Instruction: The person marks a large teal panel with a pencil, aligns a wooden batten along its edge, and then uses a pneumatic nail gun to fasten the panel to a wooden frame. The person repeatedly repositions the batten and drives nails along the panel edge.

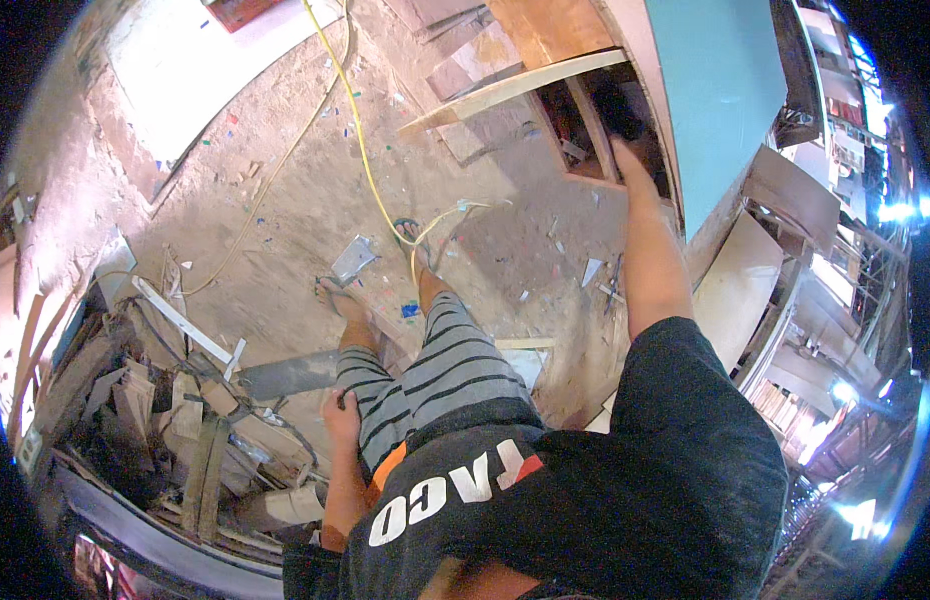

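Note:
My right arm stretches forward, and my right hand (pixel 622 152) reaches into the dark opening of a wooden cabinet frame (pixel 589 122). Its fingers are lost in the shadow there, so whether they grip anything is hidden. A pale curved wooden strip (pixel 515 92) runs along the near edge of the cabinet's brown panel (pixel 555 32). Down by my striped shorts, my left hand (pixel 342 418) is closed, with a small dark bit showing at its fingers that is too small to name. A light blue panel (pixel 720 100) rises beside the opening.
A yellow cord (pixel 361 140) crosses the dusty floor and passes by my sandaled feet. Wood offcuts (pixel 200 460) lie piled at the lower left. A white sheet (pixel 185 80) lies at the far left. Boards (pixel 735 285) lean at the right. Scraps litter the floor.

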The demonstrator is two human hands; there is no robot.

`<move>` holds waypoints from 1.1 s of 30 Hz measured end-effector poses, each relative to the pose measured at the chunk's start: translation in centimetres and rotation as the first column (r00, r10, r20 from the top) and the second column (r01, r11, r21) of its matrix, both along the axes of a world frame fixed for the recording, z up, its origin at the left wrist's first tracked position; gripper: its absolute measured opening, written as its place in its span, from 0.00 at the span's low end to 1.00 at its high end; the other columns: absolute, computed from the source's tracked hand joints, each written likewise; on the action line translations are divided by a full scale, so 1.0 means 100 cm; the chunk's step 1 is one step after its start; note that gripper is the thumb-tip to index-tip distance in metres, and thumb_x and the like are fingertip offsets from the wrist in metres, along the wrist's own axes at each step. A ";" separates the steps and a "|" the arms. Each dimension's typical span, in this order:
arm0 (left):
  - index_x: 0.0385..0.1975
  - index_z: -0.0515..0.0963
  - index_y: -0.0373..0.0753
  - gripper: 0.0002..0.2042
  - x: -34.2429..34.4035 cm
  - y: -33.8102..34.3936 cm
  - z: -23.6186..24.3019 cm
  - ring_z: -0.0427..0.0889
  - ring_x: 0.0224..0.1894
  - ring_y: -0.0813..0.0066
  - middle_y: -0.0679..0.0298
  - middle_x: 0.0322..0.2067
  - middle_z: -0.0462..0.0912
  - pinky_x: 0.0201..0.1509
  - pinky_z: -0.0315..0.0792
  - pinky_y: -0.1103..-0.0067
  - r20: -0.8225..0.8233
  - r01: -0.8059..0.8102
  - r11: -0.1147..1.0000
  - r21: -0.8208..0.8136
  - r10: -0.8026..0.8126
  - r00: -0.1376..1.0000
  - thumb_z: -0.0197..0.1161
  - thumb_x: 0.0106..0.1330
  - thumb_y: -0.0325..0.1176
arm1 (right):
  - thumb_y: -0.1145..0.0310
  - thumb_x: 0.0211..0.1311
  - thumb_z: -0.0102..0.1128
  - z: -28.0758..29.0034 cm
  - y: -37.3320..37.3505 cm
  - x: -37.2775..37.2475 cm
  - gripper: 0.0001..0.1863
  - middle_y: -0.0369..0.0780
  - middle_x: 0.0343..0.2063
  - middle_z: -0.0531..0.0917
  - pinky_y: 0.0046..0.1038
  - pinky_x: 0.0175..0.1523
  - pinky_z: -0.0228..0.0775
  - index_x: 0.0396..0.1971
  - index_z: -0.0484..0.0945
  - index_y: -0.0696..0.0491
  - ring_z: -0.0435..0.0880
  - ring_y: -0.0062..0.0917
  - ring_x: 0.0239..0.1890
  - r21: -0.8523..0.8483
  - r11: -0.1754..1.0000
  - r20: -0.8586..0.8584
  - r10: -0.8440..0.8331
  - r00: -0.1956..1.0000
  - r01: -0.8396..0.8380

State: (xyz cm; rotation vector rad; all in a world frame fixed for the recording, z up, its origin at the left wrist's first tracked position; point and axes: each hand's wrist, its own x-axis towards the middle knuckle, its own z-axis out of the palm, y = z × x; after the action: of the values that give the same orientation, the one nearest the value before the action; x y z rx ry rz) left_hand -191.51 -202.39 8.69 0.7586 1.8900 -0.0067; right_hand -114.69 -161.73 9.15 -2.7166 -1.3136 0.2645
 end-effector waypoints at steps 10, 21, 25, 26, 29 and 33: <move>0.51 0.82 0.33 0.20 0.056 -0.017 -0.008 0.80 0.52 0.50 0.48 0.49 0.82 0.61 0.73 0.62 -0.205 0.000 0.998 0.068 0.014 0.979 0.69 0.69 0.43 | 0.53 0.51 0.79 0.046 0.023 -0.014 0.47 0.58 0.67 0.79 0.44 0.75 0.69 0.69 0.74 0.61 0.78 0.51 0.70 -0.147 0.977 -0.050 0.147 0.988 -0.153; 0.49 0.80 0.34 0.20 0.078 -0.001 -0.005 0.79 0.51 0.45 0.46 0.47 0.80 0.58 0.73 0.58 -0.234 0.022 0.998 0.053 -0.009 0.972 0.71 0.67 0.44 | 0.53 0.46 0.82 0.052 0.017 -0.023 0.42 0.59 0.58 0.85 0.44 0.71 0.74 0.59 0.82 0.63 0.84 0.51 0.64 -0.146 0.978 0.139 0.170 0.976 -0.150; 0.50 0.80 0.34 0.21 0.074 0.000 -0.009 0.79 0.54 0.42 0.45 0.48 0.81 0.60 0.72 0.56 -0.244 0.040 0.999 0.029 -0.032 0.969 0.70 0.67 0.44 | 0.53 0.50 0.79 0.046 0.007 -0.026 0.40 0.61 0.54 0.87 0.44 0.71 0.74 0.58 0.82 0.65 0.84 0.49 0.64 -0.002 0.998 0.197 0.067 0.978 -0.068; 0.50 0.80 0.34 0.21 0.077 0.006 -0.004 0.79 0.55 0.42 0.44 0.49 0.81 0.61 0.72 0.55 -0.243 0.038 0.999 0.005 -0.036 0.969 0.70 0.67 0.45 | 0.53 0.51 0.78 0.046 0.002 -0.027 0.38 0.62 0.54 0.86 0.44 0.71 0.73 0.58 0.83 0.65 0.84 0.49 0.64 -0.099 0.995 0.120 0.033 0.992 -0.021; 0.50 0.79 0.34 0.22 0.079 0.001 -0.007 0.78 0.56 0.41 0.42 0.51 0.80 0.61 0.72 0.54 -0.263 0.019 0.999 -0.030 -0.026 0.964 0.70 0.67 0.46 | 0.53 0.60 0.71 0.102 0.011 -0.139 0.33 0.65 0.53 0.85 0.44 0.70 0.72 0.56 0.84 0.67 0.84 0.52 0.64 -0.375 0.910 0.122 -0.142 0.982 0.178; 0.63 0.74 0.34 0.31 0.080 0.015 -0.005 0.77 0.59 0.37 0.37 0.59 0.76 0.65 0.72 0.53 -0.275 0.096 0.990 -0.101 -0.120 0.954 0.69 0.67 0.49 | 0.54 0.60 0.71 0.101 -0.067 -0.222 0.31 0.57 0.56 0.86 0.44 0.68 0.74 0.58 0.84 0.60 0.84 0.51 0.62 0.137 0.919 0.023 0.369 0.929 -0.369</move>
State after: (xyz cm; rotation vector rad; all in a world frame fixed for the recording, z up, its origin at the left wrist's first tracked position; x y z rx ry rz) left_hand -183.54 -200.91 8.17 0.8352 2.0977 -0.2770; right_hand -136.94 -168.43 19.25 -2.3378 -1.7681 0.1989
